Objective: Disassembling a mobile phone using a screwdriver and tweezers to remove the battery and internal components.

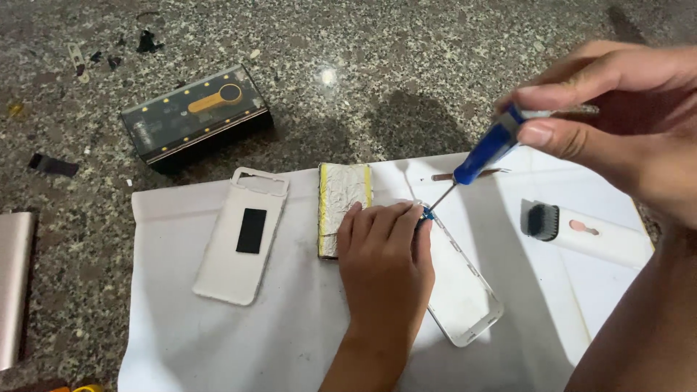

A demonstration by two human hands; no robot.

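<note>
Screwdriver (485,154), blue-handled, pinched in right hand (617,123), tip down at small blue circuit board (426,213) on white casing (465,290). Left hand (385,254) lies flat, fingers pressing board and casing onto white cloth (218,327) over desk (435,58). Already apart: back cover (243,236) to left, foil-wrapped battery (343,207) beside it. Board not yet out. Dark box (194,116) sits far left.

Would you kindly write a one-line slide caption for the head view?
Right hand steers a blue-handled screwdriver toward a small blue part pinned by the left hand on a white shell.
</note>
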